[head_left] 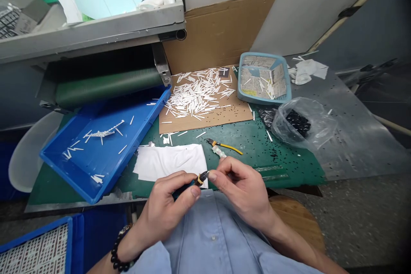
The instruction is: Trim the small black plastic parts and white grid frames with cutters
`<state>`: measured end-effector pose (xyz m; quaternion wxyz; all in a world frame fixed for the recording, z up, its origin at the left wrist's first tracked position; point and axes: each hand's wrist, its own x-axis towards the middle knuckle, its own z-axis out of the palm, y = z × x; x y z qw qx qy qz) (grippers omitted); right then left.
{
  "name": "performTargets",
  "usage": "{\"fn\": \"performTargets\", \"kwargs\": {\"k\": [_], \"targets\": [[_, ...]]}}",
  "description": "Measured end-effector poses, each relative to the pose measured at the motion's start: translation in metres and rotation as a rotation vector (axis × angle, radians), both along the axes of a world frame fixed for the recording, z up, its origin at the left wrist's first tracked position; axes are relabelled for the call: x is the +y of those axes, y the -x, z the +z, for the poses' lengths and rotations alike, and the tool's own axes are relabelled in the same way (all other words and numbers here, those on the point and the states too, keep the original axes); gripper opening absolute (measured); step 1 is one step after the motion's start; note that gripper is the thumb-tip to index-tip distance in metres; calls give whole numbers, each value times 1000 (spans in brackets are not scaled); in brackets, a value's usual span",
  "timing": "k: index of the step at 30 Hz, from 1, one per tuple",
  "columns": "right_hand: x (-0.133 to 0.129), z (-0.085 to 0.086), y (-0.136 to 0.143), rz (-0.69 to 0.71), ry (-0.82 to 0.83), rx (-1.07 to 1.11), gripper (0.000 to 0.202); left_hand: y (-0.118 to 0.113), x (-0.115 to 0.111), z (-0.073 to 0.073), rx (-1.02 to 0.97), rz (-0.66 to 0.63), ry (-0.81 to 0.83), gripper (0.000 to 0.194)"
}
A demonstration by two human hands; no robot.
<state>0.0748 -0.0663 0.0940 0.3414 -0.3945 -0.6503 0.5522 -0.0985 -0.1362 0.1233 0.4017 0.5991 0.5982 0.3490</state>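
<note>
My left hand (165,205) is wrapped round a small hand tool (201,178) with a dark tip, a yellowish band and a bluish handle mostly hidden in the palm. The tool points right, towards my right hand (245,192), whose thumb and index finger are pinched together at its tip. Whatever they pinch is too small to make out. Just beyond my hands lie yellow-handled cutting pliers (226,146), one handle wrapped in pale material. A folded white cloth (173,162) lies on the green mat to the left.
White sticks (195,94) are heaped on a cardboard sheet (237,111). A blue tray (109,113) at left holds loose sticks and a white branched piece. Behind right stand a light-blue basket (290,90) and a clear bag (317,124) of black bits. A shelf (112,28) overhangs the left.
</note>
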Motion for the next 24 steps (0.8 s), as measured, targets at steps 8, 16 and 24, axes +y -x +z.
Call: {"fn": "performTargets", "kwargs": {"k": [8,16,24], "targets": [[-2,2,-1,20,27,47,35,9,-3,-7,-166,157,176,32],[0,-1,-1,15,67,89,32,11,-4,-4,100,-77,-212,29],[-1,0,-2,23,-29,26,30,11,-2,-3,450,-40,-495,38]]}}
